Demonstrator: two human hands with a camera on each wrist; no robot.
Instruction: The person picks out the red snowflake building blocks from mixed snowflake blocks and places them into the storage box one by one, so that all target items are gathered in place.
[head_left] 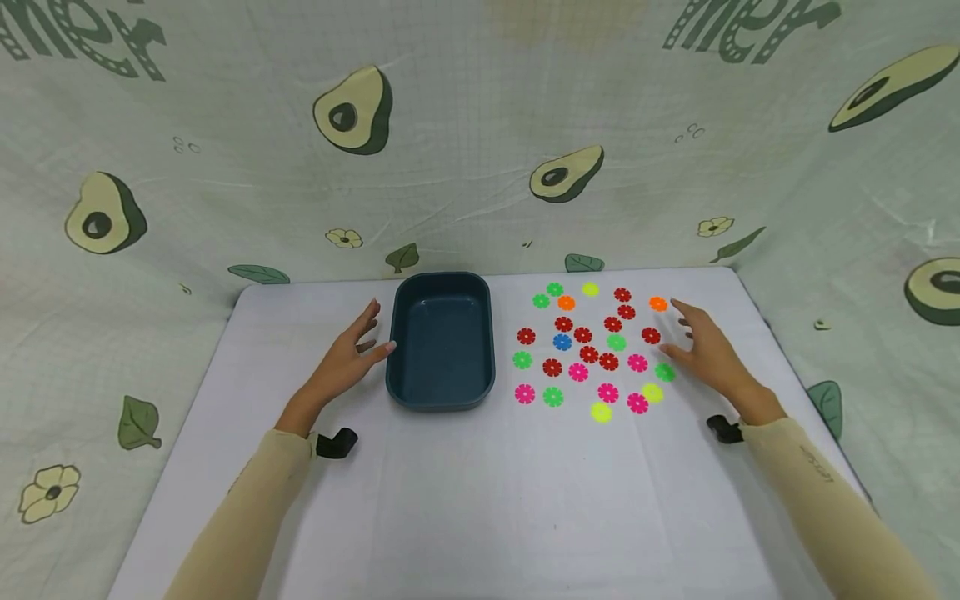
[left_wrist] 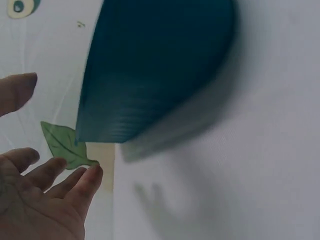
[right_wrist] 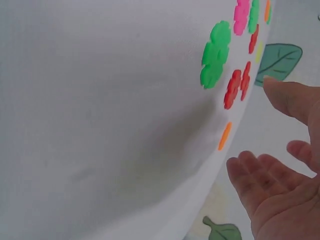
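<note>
A dark blue rectangular tray (head_left: pixel 441 402) stands on the white table, left of many flat, notched, flower-like discs. My left hand (head_left: pixel 348 354) is beside the tray's left wall, fingers spread, its thumb near the rim; touching or apart I cannot tell. In the left wrist view, that hand (left_wrist: pixel 50 200) holds nothing. To the right of the discs hovers my right hand (head_left: pixel 705 350), fingers extended and nothing in its grasp. Nearest to it are an orange disc (head_left: pixel 657 304), a dark red disc (head_left: pixel 651 336) and a green disc (head_left: pixel 664 372). The right wrist view shows the hand (right_wrist: pixel 285 195) empty, palm visible.
More discs lie loosely scattered: a blue disc (head_left: pixel 562 342), a pink disc (head_left: pixel 525 394), a yellow disc (head_left: pixel 602 412) and several others. Behind the white table (head_left: pixel 480 500) hangs a pale cloth (head_left: pixel 450 183) printed with avocados and leaves. Each wrist bears a small black device (head_left: pixel 337 443).
</note>
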